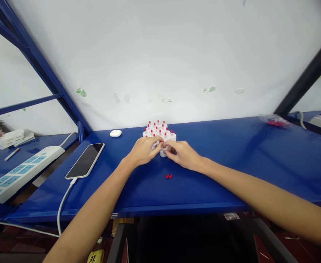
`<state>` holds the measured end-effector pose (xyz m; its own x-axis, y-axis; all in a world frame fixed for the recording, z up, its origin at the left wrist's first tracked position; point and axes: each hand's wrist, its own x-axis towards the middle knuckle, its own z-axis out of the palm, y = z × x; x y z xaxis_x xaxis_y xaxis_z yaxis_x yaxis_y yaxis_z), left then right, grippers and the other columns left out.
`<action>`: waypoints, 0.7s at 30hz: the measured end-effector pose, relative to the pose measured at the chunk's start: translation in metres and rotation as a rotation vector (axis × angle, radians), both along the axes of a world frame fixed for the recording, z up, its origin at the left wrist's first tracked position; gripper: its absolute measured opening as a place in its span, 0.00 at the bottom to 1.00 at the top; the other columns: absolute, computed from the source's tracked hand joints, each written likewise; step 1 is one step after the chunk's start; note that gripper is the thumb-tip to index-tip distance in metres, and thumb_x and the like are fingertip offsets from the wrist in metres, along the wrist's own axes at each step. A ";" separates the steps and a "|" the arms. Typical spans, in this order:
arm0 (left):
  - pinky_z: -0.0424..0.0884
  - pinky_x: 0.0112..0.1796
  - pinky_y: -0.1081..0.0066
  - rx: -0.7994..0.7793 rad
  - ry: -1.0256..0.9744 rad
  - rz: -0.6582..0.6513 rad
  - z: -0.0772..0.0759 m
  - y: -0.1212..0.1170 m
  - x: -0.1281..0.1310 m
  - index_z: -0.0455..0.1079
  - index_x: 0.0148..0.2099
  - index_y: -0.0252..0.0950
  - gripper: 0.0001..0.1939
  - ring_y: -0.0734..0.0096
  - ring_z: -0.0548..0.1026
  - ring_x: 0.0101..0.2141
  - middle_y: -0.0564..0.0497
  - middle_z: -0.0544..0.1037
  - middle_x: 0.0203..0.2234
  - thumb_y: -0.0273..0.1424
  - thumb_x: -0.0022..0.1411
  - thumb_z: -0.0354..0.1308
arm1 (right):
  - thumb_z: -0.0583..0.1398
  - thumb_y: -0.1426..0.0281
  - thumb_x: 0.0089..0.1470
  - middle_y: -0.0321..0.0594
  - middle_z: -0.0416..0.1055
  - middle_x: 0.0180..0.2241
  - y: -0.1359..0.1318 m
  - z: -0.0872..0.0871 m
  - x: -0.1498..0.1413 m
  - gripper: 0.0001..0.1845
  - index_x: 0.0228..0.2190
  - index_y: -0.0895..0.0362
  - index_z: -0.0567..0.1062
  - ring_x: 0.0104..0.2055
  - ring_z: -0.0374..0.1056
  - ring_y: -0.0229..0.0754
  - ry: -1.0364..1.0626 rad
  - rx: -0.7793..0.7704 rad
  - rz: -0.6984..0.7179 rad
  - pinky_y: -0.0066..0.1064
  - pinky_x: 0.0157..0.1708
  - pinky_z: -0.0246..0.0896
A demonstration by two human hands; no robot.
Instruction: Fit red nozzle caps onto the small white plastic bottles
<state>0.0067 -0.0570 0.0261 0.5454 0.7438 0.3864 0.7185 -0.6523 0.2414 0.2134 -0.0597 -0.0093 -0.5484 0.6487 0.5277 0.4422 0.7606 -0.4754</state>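
A tight group of small white bottles (171,137) with red caps stands on the blue tabletop against the wall. At its front edge is one more white bottle (163,153), partly hidden by my fingers. My left hand (146,149) has its thumb and forefinger closed at the top of this bottle from the left. From the right, the bent fingers of my right hand (182,154) meet it at the same bottle top. My fingertips hide any cap there. Two loose red caps (168,176) lie on the table in front of my hands.
A white phone (86,160) with a charging cable and a white earbud case (116,133) lie to the left. Further left is a power strip (26,171). A clear bag of red pieces (275,121) rests at the far right. Blue metal posts (48,73) frame the table.
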 end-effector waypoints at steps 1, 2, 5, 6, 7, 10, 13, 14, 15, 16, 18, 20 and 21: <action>0.63 0.34 0.71 0.003 0.008 0.001 -0.001 0.000 0.000 0.74 0.46 0.39 0.14 0.68 0.76 0.30 0.51 0.81 0.31 0.35 0.69 0.48 | 0.59 0.73 0.59 0.35 0.75 0.27 0.000 0.001 0.001 0.09 0.43 0.56 0.73 0.27 0.70 0.37 0.010 -0.024 0.009 0.27 0.32 0.63; 0.63 0.34 0.71 0.009 0.015 0.005 -0.001 0.000 0.001 0.73 0.47 0.40 0.14 0.68 0.76 0.30 0.51 0.81 0.32 0.35 0.70 0.47 | 0.59 0.73 0.59 0.35 0.75 0.28 0.000 0.001 0.001 0.09 0.43 0.56 0.73 0.27 0.70 0.37 0.024 -0.051 0.022 0.27 0.33 0.63; 0.63 0.34 0.71 0.034 0.040 0.030 -0.003 0.000 0.002 0.73 0.48 0.41 0.15 0.66 0.77 0.32 0.51 0.82 0.33 0.36 0.72 0.45 | 0.58 0.74 0.59 0.35 0.76 0.30 0.000 0.003 0.001 0.11 0.44 0.56 0.74 0.28 0.70 0.36 0.071 -0.120 0.043 0.27 0.34 0.64; 0.63 0.34 0.71 0.043 0.050 0.047 -0.003 0.001 0.003 0.73 0.48 0.40 0.16 0.66 0.77 0.32 0.51 0.81 0.33 0.36 0.72 0.44 | 0.58 0.74 0.59 0.36 0.76 0.30 0.000 0.003 0.001 0.12 0.44 0.56 0.75 0.29 0.70 0.36 0.083 -0.123 0.039 0.27 0.34 0.64; 0.63 0.33 0.70 0.051 0.062 0.070 -0.004 0.001 0.003 0.73 0.46 0.40 0.16 0.65 0.77 0.32 0.50 0.81 0.32 0.36 0.73 0.44 | 0.57 0.75 0.58 0.36 0.76 0.31 0.000 0.003 0.001 0.12 0.44 0.56 0.75 0.29 0.70 0.36 0.088 -0.118 0.029 0.27 0.34 0.64; 0.63 0.33 0.70 0.070 0.108 0.128 -0.004 0.002 0.003 0.73 0.44 0.39 0.18 0.62 0.78 0.32 0.49 0.81 0.31 0.38 0.73 0.42 | 0.58 0.75 0.58 0.35 0.75 0.29 0.000 0.002 0.001 0.13 0.44 0.56 0.77 0.28 0.68 0.36 0.066 -0.089 0.002 0.28 0.34 0.62; 0.64 0.33 0.69 0.087 0.142 0.158 -0.004 0.003 0.003 0.72 0.49 0.41 0.16 0.59 0.79 0.35 0.48 0.82 0.34 0.40 0.72 0.45 | 0.58 0.75 0.57 0.35 0.74 0.29 -0.001 0.004 0.003 0.14 0.45 0.56 0.76 0.26 0.66 0.35 0.025 -0.081 0.004 0.28 0.32 0.60; 0.64 0.33 0.69 0.095 0.148 0.177 -0.003 0.002 0.003 0.71 0.52 0.42 0.16 0.58 0.79 0.35 0.48 0.82 0.35 0.40 0.72 0.47 | 0.58 0.75 0.57 0.34 0.73 0.28 -0.002 0.006 0.004 0.14 0.44 0.56 0.76 0.26 0.65 0.35 0.007 -0.074 0.002 0.28 0.32 0.59; 0.64 0.32 0.70 0.104 0.149 0.201 -0.003 0.002 0.003 0.70 0.55 0.42 0.17 0.58 0.79 0.34 0.47 0.82 0.34 0.41 0.71 0.48 | 0.58 0.75 0.57 0.33 0.73 0.27 -0.004 0.010 0.005 0.13 0.43 0.56 0.76 0.25 0.64 0.35 -0.023 -0.068 -0.001 0.28 0.33 0.59; 0.64 0.32 0.70 0.114 0.147 0.227 -0.002 0.001 0.004 0.68 0.58 0.42 0.19 0.58 0.79 0.33 0.47 0.82 0.33 0.42 0.71 0.49 | 0.59 0.75 0.56 0.31 0.71 0.24 -0.007 0.015 0.007 0.11 0.41 0.56 0.77 0.24 0.63 0.34 -0.068 -0.069 0.002 0.29 0.34 0.58; 0.63 0.31 0.71 0.136 0.112 0.264 -0.001 -0.001 0.005 0.67 0.60 0.41 0.22 0.60 0.78 0.31 0.49 0.80 0.30 0.44 0.70 0.50 | 0.61 0.74 0.54 0.28 0.67 0.20 -0.013 0.025 0.010 0.05 0.33 0.56 0.77 0.21 0.61 0.33 -0.190 -0.115 0.042 0.31 0.37 0.58; 0.63 0.31 0.71 0.157 0.031 0.259 0.000 -0.003 0.006 0.67 0.59 0.40 0.21 0.63 0.77 0.28 0.51 0.78 0.26 0.44 0.70 0.49 | 0.63 0.73 0.53 0.26 0.66 0.18 -0.019 0.035 0.015 0.02 0.30 0.56 0.77 0.20 0.60 0.32 -0.306 -0.214 0.136 0.32 0.38 0.58; 0.63 0.31 0.71 0.164 -0.023 0.233 0.000 -0.004 0.006 0.68 0.57 0.39 0.20 0.64 0.75 0.27 0.52 0.77 0.25 0.43 0.71 0.48 | 0.64 0.71 0.53 0.27 0.67 0.19 -0.021 0.038 0.017 0.01 0.30 0.55 0.78 0.21 0.62 0.32 -0.346 -0.246 0.185 0.32 0.38 0.59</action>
<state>0.0126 -0.0614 0.0257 0.3565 0.7749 0.5220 0.8493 -0.5016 0.1645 0.2301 -0.0810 0.0288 -0.7834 0.6064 0.1360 0.4742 0.7247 -0.5000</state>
